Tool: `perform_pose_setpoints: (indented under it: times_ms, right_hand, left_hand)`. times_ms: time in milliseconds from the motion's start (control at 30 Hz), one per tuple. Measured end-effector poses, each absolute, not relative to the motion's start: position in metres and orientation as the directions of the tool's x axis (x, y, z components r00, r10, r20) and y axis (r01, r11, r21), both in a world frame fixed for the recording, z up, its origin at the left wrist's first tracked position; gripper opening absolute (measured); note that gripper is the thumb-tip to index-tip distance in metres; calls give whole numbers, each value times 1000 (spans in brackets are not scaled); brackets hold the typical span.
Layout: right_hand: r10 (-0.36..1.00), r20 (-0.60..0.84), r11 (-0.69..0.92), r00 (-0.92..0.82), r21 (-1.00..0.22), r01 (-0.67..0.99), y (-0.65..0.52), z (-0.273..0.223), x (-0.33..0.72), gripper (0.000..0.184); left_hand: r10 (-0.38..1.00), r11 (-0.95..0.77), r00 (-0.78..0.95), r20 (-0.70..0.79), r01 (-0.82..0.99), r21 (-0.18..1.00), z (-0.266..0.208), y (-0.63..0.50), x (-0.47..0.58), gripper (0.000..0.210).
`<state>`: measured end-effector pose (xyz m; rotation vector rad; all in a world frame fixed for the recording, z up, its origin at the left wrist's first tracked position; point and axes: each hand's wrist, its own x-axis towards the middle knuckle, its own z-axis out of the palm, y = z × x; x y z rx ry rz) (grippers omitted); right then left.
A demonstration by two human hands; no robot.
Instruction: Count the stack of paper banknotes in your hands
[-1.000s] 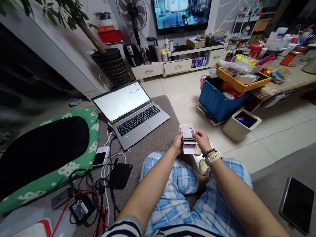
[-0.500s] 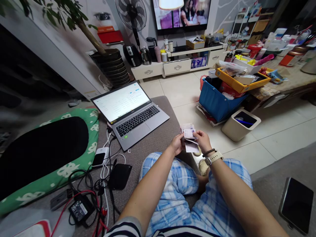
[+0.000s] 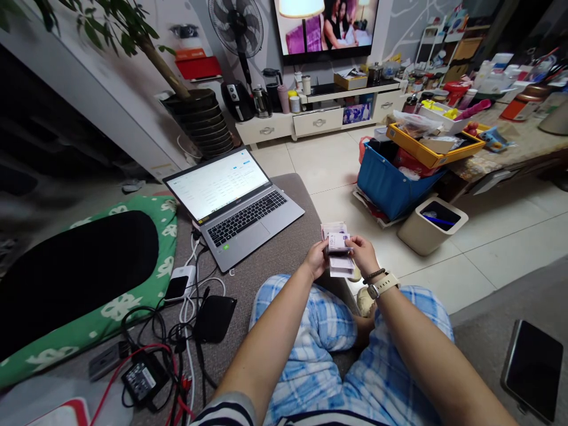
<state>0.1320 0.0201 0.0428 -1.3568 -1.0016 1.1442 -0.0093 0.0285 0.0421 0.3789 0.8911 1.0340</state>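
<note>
Just beyond my knees, my left hand (image 3: 316,259) is closed on a stack of purplish banknotes (image 3: 339,241), gripping its left side. My right hand (image 3: 364,255) pinches the right edge of a note in the same stack, thumb on top. Some of the notes stick up at the far side, and others fold down toward me below the fingers. A pale watch and a dark bracelet are on my right wrist. How many notes there are cannot be made out.
An open laptop (image 3: 248,219) sits on the grey seat at left, near tangled cables (image 3: 177,331) and a black pouch (image 3: 216,318). A phone (image 3: 533,368) lies at right. Ahead stand a beige bin (image 3: 421,236) and a loaded blue box (image 3: 390,186).
The notes have shifted slightly in my hands, with the lower ones now hanging straighter. My right hand has moved a little left. The television picture has changed.
</note>
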Motion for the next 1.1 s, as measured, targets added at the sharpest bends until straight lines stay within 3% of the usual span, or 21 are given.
perform_pose_setpoints:
  times_ms: [133, 400, 700, 1100]
  right_hand:
    - [970, -148, -129, 195, -986, -106, 18, 45, 130, 39]
    - [990, -74, -58, 118, -989, -137, 16, 48, 131, 36]
    - [997, -75, -69, 30, -985, -157, 14, 54, 129, 42]
    - [993, -111, -106, 42, -988, -112, 13, 57, 129, 44]
  left_hand:
    - [873, 470, 205, -443, -596, 651, 43, 28, -7, 23]
    - [873, 453, 180, -454, -647, 614, 39, 28, -9, 21]
    - [876, 415, 97, -473, -653, 634, 41, 27, -9, 19]
    - [863, 403, 47, -504, -664, 629, 46, 30, -7, 13]
